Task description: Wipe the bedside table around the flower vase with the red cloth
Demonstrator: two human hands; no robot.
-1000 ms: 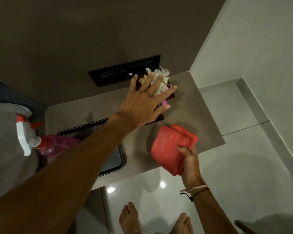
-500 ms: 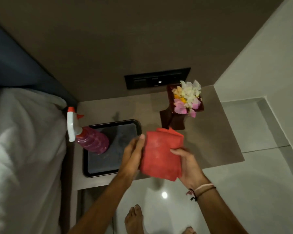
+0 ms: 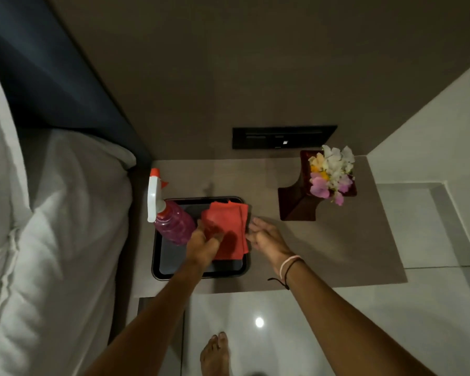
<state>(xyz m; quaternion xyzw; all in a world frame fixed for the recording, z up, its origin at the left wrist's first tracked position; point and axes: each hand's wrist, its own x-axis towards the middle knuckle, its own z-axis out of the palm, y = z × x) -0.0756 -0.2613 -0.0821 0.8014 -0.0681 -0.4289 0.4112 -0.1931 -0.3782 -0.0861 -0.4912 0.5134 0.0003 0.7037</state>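
The folded red cloth [image 3: 229, 226] lies on the black tray [image 3: 201, 272] at the left of the bedside table [image 3: 350, 253]. My left hand [image 3: 204, 245] rests on the cloth's near left corner, fingers pinching its edge. My right hand [image 3: 266, 237] is just right of the cloth, fingers apart, holding nothing. The dark red flower vase [image 3: 299, 199] with white, yellow and pink flowers [image 3: 331, 172] stands at the table's back right, apart from both hands.
A pink spray bottle [image 3: 171, 218] with a white trigger stands on the tray's left side. A white bed [image 3: 52, 226] lies to the left, a black switch panel [image 3: 282, 137] on the wall behind. My bare foot [image 3: 215, 354] is on the glossy floor.
My left hand left the vase and joined the cloth. The cloth moved left from over the table's front to the tray. My right hand let go of it.
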